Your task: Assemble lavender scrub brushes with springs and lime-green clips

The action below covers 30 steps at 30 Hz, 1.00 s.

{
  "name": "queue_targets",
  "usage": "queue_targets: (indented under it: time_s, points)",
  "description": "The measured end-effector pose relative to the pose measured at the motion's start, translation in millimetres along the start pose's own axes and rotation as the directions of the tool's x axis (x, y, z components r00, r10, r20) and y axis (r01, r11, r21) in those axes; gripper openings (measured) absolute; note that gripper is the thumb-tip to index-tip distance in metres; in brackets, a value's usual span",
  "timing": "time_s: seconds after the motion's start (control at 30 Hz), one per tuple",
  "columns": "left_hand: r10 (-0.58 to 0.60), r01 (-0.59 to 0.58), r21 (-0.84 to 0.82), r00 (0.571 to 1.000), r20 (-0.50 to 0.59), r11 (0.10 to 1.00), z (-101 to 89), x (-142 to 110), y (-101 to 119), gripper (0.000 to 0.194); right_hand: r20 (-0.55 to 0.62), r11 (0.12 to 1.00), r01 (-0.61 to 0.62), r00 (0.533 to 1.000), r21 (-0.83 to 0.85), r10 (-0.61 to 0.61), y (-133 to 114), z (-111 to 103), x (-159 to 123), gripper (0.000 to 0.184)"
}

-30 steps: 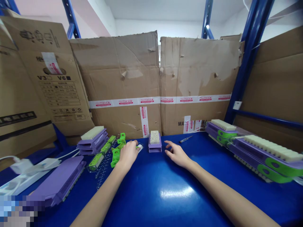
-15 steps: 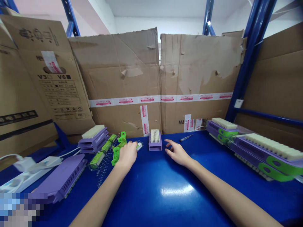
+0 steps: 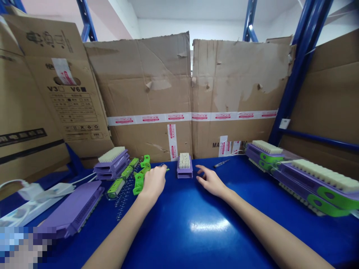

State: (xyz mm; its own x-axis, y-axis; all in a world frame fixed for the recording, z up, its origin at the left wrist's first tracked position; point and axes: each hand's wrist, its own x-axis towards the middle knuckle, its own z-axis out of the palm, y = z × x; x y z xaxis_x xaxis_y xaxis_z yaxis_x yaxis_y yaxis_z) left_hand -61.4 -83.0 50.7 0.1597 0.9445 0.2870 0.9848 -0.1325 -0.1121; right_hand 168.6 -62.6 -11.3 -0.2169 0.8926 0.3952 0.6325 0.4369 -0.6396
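Observation:
In the head view, my left hand [image 3: 155, 182] is closed on a small clear-and-green plastic part [image 3: 167, 170], mostly hidden behind the fingers. Just left of that hand lie green plastic end pieces [image 3: 138, 184], several thin metal springs [image 3: 123, 200] and a row of green parts with clear covers [image 3: 116, 188]. A purple brush head [image 3: 184, 169] with cream bristles stands between my hands, its hollow end facing me. My right hand [image 3: 209, 181] rests beside it on the blue table, holding nothing, its fingers bent and apart.
A small screwdriver [image 3: 221, 163] lies behind my right hand. Stacked purple-and-green brushes [image 3: 311, 183] line the right side. At left are stacked purple brush heads [image 3: 110, 164], a purple housing [image 3: 74, 205] and a white power strip [image 3: 42, 203]. Cardboard sheets [image 3: 148, 97] wall off the back.
My left hand has shifted slightly right and turned, so the small part in it is now more hidden. My right hand stays in nearly the same place.

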Motion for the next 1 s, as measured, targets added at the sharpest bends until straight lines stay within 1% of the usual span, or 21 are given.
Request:
queue_targets:
  time_s: [0.07,0.1,0.17,0.23,0.3,0.33,0.4,0.47,0.53,0.6,0.63,0.67,0.7,0.77,0.83,0.9,1.0]
  points:
    - [0.118,-0.116,-0.052,0.992,0.045,0.992,0.9,-3.0,9.8,0.027,-0.005,1.000,0.009,1.000,-0.002,-0.009,0.9,0.6,0.1,0.046]
    - [0.189,-0.182,-0.082,0.979,0.074,0.980,1.5,-4.6,15.1,0.026,-0.007,1.000,0.013,1.000,-0.003,-0.013,1.5,0.9,0.1,0.046]
    - [0.298,-0.282,-0.125,0.945,0.133,0.951,2.3,-8.3,25.0,0.023,-0.013,1.000,0.019,1.000,-0.002,-0.020,2.5,1.4,0.3,0.046]
    - [0.379,-0.352,-0.164,0.909,0.176,0.922,1.6,-12.7,32.5,0.025,-0.018,1.000,0.026,1.000,0.002,-0.026,3.3,1.9,0.4,0.046]
    - [0.424,-0.391,-0.194,0.887,0.182,0.900,-1.3,-17.8,36.7,0.030,-0.020,1.000,0.029,0.999,0.008,-0.029,3.7,2.1,0.4,0.046]
    - [0.432,-0.398,-0.199,0.884,0.177,0.896,-3.8,-20.7,37.5,0.031,-0.020,0.999,0.030,0.999,0.012,-0.030,3.7,2.2,0.3,0.046]
    - [0.421,-0.390,-0.192,0.892,0.165,0.901,-11.3,-26.7,36.4,0.031,-0.017,0.999,0.027,1.000,0.019,-0.026,3.2,2.1,0.0,0.046]
    - [0.387,-0.360,-0.182,0.910,0.149,0.915,-22.0,-33.2,30.4,0.030,-0.012,1.000,0.019,1.000,0.021,-0.019,2.1,1.7,-0.7,0.046]
    - [0.297,-0.274,-0.174,0.946,0.126,0.946,-34.0,-40.2,17.6,0.028,-0.006,1.000,0.011,1.000,0.019,-0.011,0.6,0.9,-1.2,0.047]
    - [0.166,-0.147,-0.143,0.977,0.131,0.979,-44.2,-47.9,-2.4,0.027,0.001,1.000,0.007,1.000,0.016,-0.007,-0.8,0.1,-1.3,0.047]
    - [0.077,-0.061,-0.113,0.987,0.139,0.992,-47.4,-52.2,-14.6,0.027,0.004,1.000,0.005,1.000,0.013,-0.005,-1.4,-0.2,-1.2,0.047]
    - [-0.015,0.028,-0.085,0.990,0.141,0.996,-49.0,-56.9,-27.4,0.027,0.008,1.000,0.005,1.000,0.008,-0.005,-1.7,-0.4,-0.8,0.047]
    - [-0.103,0.114,-0.063,0.983,0.150,0.992,-48.7,-61.9,-40.3,0.029,0.011,1.000,0.006,1.000,0.001,-0.006,-1.8,-0.4,-0.4,0.047]
    - [-0.256,0.262,-0.015,0.951,0.176,0.965,-42.6,-72.9,-63.6,0.031,0.017,1.000,0.009,1.000,-0.014,-0.009,-1.4,0.2,0.5,0.047]
    - [-0.324,0.331,0.010,0.917,0.233,0.944,-30.9,-83.9,-80.5,0.031,0.020,0.999,0.014,1.000,-0.028,-0.014,-0.3,1.3,1.2,0.047]
    - [-0.330,0.339,0.020,0.899,0.287,0.941,-17.6,-92.9,-90.4,0.029,0.019,0.999,0.019,1.000,-0.038,-0.018,0.8,2.3,1.4,0.047]
    - [-0.308,0.321,-0.001,0.910,0.277,0.947,-4.0,-100.1,-95.7,0.020,0.017,0.999,0.018,1.000,-0.036,-0.017,1.8,2.9,1.0,0.047]
